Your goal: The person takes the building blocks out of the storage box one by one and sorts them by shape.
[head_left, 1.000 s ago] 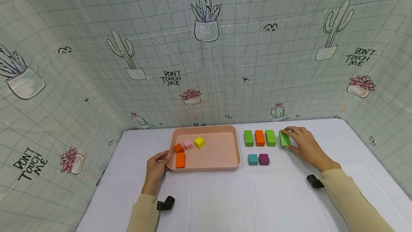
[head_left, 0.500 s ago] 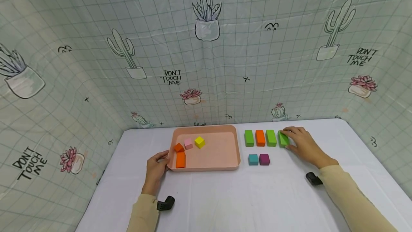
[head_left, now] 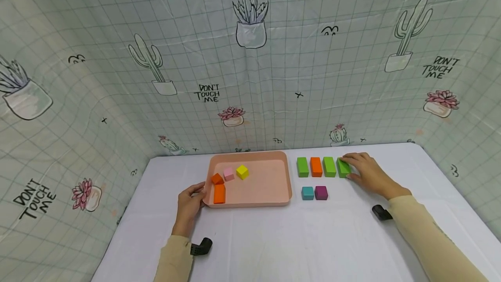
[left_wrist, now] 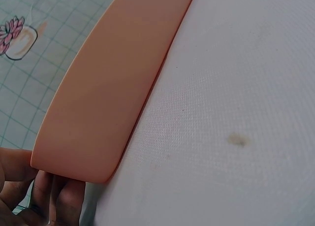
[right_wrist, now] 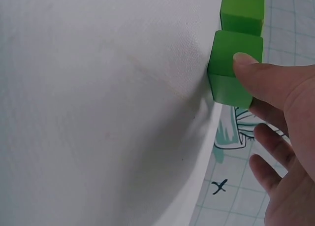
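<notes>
In the head view, my left hand [head_left: 189, 203] grips the left end of a shallow pink tray [head_left: 254, 206]; in the left wrist view its fingers [left_wrist: 69, 199] lie against the tray's end wall. Inside the tray are an orange rectangular block [head_left: 219, 194], a small orange block [head_left: 217, 179], a pink cube [head_left: 228, 174] and a yellow cube [head_left: 242, 172]. On the right, my right hand [head_left: 368, 174] pinches a green block [head_left: 343, 168] at the end of a row. The right wrist view shows the thumb [right_wrist: 261, 78] on that block's near face, beside another green block [right_wrist: 242, 12].
Left of the pinched block stand a green block [head_left: 329, 167], an orange block [head_left: 316, 167] and another green block [head_left: 302, 167]. A teal cube [head_left: 307, 193] and a purple cube [head_left: 321, 193] sit in front. A patterned cloth [head_left: 274, 77] rises behind the white table [head_left: 274, 243].
My right hand has slid the rightmost green block leftward, nearer to the row, and straightened it slightly. My left hand and the tray have stayed in place.
</notes>
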The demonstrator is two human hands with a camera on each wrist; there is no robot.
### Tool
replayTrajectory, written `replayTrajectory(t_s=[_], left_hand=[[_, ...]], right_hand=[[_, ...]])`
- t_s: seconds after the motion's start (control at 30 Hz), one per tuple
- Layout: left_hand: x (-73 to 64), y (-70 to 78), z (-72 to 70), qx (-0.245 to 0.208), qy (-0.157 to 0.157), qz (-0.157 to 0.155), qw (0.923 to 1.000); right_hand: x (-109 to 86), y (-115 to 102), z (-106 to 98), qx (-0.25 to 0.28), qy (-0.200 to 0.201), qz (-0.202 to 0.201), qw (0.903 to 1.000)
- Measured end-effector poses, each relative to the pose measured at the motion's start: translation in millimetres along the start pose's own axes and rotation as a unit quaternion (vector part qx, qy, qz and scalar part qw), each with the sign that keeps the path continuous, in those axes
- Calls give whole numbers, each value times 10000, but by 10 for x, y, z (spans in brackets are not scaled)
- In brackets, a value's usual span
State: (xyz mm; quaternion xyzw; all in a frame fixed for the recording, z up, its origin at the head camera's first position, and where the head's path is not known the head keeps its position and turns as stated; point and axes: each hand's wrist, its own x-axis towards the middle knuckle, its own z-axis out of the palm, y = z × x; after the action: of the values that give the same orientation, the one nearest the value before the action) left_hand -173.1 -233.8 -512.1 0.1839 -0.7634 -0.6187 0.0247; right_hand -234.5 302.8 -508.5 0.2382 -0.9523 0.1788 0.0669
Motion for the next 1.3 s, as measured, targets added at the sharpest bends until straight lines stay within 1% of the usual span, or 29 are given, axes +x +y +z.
replayTrajectory(t_s=[0.57,0.83,0.93,1.07,1.13,1.3], left_hand=[[38,-7,11,-64,7,5,10000],[42,-13,23,-22,49,1,10000],[33,-8,23,-6,54,15,10000],[16,-3,17,-8,41,8,10000],[6,3,14,-35,38,10,10000],[5,9,18,-145,40,51,9999]], right_hand=[[49,47,-14,56,-152,-28,9999],[50,26,9,-30,-152,26,9999],[46,6,21,-43,-131,135,9998],[34,-67,23,-10,27,282,9996],[31,-140,14,10,151,280,9995],[91,-361,-20,1,423,56,9991]])
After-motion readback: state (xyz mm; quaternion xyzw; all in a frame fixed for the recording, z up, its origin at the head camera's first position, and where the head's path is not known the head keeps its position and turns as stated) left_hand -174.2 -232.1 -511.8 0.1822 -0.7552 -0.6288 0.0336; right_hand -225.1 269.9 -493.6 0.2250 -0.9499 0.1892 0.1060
